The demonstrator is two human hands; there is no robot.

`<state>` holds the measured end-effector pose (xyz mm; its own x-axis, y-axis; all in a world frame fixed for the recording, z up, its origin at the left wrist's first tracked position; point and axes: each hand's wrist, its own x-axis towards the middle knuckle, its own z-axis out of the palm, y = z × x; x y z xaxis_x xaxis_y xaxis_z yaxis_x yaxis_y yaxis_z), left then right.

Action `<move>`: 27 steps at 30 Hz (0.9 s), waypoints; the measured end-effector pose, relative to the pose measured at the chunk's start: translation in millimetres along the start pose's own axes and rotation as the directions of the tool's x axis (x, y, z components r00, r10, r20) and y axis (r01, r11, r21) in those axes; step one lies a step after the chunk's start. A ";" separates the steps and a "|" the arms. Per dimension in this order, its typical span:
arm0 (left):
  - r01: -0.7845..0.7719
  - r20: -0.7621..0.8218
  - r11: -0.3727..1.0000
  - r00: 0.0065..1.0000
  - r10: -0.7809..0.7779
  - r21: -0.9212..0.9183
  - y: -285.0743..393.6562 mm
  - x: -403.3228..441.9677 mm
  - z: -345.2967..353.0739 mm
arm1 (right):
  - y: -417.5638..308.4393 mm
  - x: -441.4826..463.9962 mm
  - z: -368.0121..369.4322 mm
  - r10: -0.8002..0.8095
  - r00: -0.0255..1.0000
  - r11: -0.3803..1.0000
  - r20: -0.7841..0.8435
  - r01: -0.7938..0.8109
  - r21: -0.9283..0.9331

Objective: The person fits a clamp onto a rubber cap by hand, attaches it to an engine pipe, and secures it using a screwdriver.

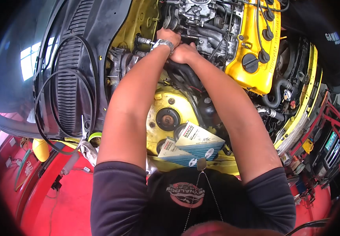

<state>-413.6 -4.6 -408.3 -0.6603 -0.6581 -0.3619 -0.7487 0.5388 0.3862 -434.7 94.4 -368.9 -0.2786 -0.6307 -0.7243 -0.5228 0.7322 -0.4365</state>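
Both my hands reach deep into the engine bay, close together at the side of the engine (pixel 201 29). My left hand (pixel 169 36), with a metal watch (pixel 163 44) on its wrist, is curled next to a small pulley (pixel 172 21). Just beside it, my right hand (pixel 183 53) is bent downward by dark hoses (pixel 187 72), its knuckles up. Both hands look closed, but their fingertips and whatever they grip are hidden among the engine parts.
A yellow valve cover (pixel 256 51) with black leads lies right. Below my arms, Bando cartons (pixel 189 135) rest by the yellow strut tower (pixel 158 118). Looped black cable (pixel 75 94) lies over the cowl at left. A dark-clothed person (pixel 323 51) stands upper right.
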 end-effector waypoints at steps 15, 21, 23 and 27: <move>0.158 0.072 0.971 0.986 -0.148 -0.179 -3.6 -1.4 -5.5 | 33.1 -13.5 -0.2 -0.322 0.632 0.946 -0.705 0.233 -0.224; 0.170 0.063 0.919 0.985 -0.158 -0.356 -27.7 21.4 37.7 | 50.6 -1.0 -1.9 -0.631 0.589 0.731 -0.505 0.234 -0.640; 0.265 0.076 0.839 0.962 -0.261 -0.475 -12.4 3.2 16.3 | 43.8 1.8 -3.0 -0.515 0.728 0.791 -0.453 0.199 -0.579; 0.340 0.112 0.716 0.931 -0.347 -0.610 1.3 -10.7 -2.1 | 36.9 17.9 -7.0 -0.341 0.782 0.917 -0.522 0.155 -0.368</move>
<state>-407.4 2.1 -402.1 -0.3617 -0.7406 -0.5663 -0.7245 -0.1590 0.6707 -464.6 108.2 -394.3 -0.4599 -0.8771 -0.1384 -0.8189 0.4792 -0.3158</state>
